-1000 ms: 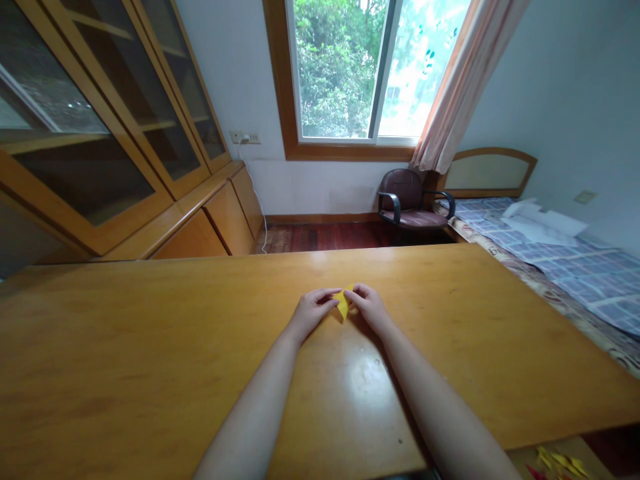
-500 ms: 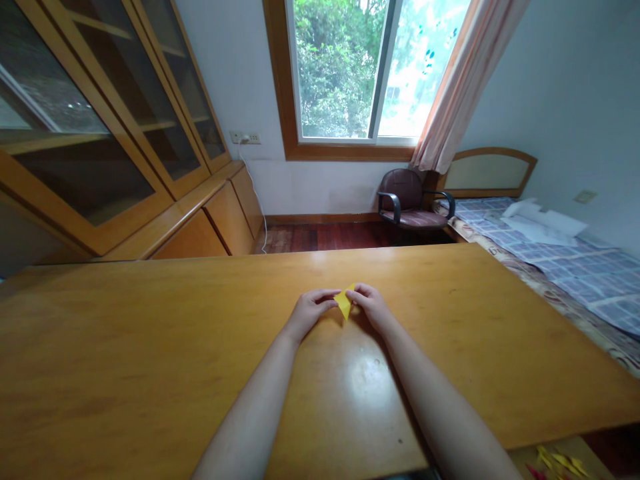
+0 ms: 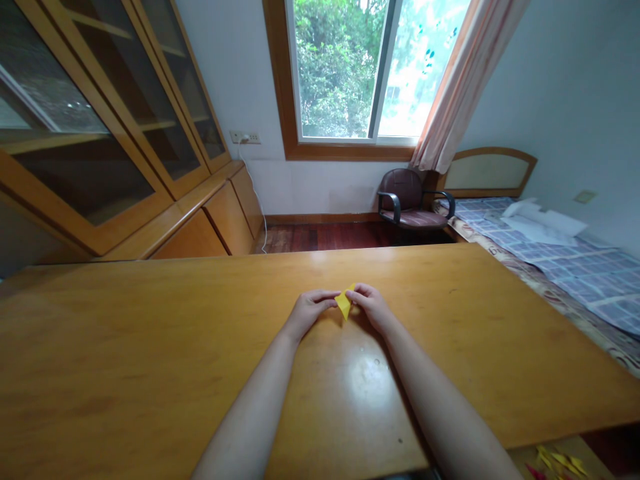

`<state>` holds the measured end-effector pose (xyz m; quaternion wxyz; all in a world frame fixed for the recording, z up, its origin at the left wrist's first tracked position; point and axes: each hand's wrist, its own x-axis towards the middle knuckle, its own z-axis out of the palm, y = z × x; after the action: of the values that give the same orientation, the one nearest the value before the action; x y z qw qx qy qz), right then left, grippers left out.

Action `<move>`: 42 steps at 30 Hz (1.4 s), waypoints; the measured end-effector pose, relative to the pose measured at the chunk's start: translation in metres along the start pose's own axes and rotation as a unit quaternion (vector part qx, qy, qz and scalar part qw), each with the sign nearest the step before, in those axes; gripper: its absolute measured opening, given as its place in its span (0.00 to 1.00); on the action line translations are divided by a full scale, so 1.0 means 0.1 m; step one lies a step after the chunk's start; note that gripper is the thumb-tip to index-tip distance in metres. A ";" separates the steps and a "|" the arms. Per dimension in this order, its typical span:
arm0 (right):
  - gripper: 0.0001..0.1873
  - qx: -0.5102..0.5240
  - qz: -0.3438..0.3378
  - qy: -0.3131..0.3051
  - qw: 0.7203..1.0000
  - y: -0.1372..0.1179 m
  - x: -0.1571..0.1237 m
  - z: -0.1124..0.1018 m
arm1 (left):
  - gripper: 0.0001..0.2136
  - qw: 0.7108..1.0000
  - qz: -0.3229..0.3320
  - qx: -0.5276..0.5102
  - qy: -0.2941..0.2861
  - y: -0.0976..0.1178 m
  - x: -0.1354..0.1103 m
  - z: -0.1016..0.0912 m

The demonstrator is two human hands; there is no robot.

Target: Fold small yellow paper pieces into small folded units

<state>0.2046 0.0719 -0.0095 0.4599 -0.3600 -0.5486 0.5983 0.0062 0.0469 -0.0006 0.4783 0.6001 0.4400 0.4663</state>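
Note:
A small folded piece of yellow paper [image 3: 344, 303] is held just above the middle of a long wooden table [image 3: 150, 347]. My left hand [image 3: 309, 311] pinches its left side with curled fingers. My right hand [image 3: 371, 306] pinches its right side, fingers closed on the paper's upper corner. Both forearms stretch forward from the near edge of the table, and the paper's lower tip points down between the two hands.
Wooden cabinets with glass doors [image 3: 100, 133] line the left wall. A dark office chair [image 3: 413, 200] stands under the window [image 3: 370, 67]. A bed with a patterned cover [image 3: 565, 260] runs along the right. Several folded paper pieces [image 3: 557, 463] lie at the bottom right.
Both hands have stayed nearly in place with the yellow paper pinched between them; the paper has shifted only slightly.

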 end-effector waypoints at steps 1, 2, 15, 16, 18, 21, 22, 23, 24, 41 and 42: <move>0.15 0.002 0.001 -0.001 1.000 0.00 0.00 0.00 | 0.12 1.000 0.001 0.001 0.000 0.00 0.00 0.00; 0.15 0.003 0.002 -0.001 1.000 0.00 0.00 0.01 | 0.12 1.000 0.002 0.002 0.000 0.00 0.00 0.00; 0.14 0.022 0.011 -0.022 0.999 0.07 0.02 0.01 | 0.11 0.999 0.038 0.023 -0.017 -0.01 0.01 0.00; 0.14 0.021 0.009 -0.021 1.000 0.07 0.02 0.01 | 0.11 0.999 0.038 0.025 -0.019 -0.01 0.01 0.00; 0.14 0.016 0.006 -0.016 1.000 0.06 0.02 0.01 | 0.12 0.999 0.036 0.028 -0.019 -0.01 0.02 0.00; 0.16 0.006 0.004 -0.007 1.000 0.06 0.01 0.02 | 0.12 0.999 0.034 0.037 -0.019 0.00 0.02 0.00; 0.16 0.005 0.004 -0.006 1.000 0.05 0.01 0.02 | 0.12 0.998 0.034 0.039 -0.019 0.00 0.02 0.00; 0.16 0.004 0.003 -0.005 1.000 0.05 0.01 0.02 | 0.13 0.998 0.033 0.041 -0.019 0.00 0.02 0.00; 0.16 0.003 0.003 -0.004 1.000 0.04 0.01 0.03 | 0.13 0.998 0.031 0.043 -0.020 0.00 0.02 0.00; 0.17 -0.070 -0.003 0.028 0.997 0.01 0.01 0.10 | 0.15 0.999 -0.001 0.041 0.020 -0.04 0.03 0.04; 0.17 -0.072 -0.004 0.030 0.997 0.00 0.01 0.10 | 0.15 0.999 -0.002 0.040 0.020 -0.04 0.03 0.04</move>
<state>0.1947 0.0698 -0.0077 0.4516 -0.4076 -0.5774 0.5446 0.0101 0.0494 -0.0046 0.4457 0.6084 0.4689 0.4598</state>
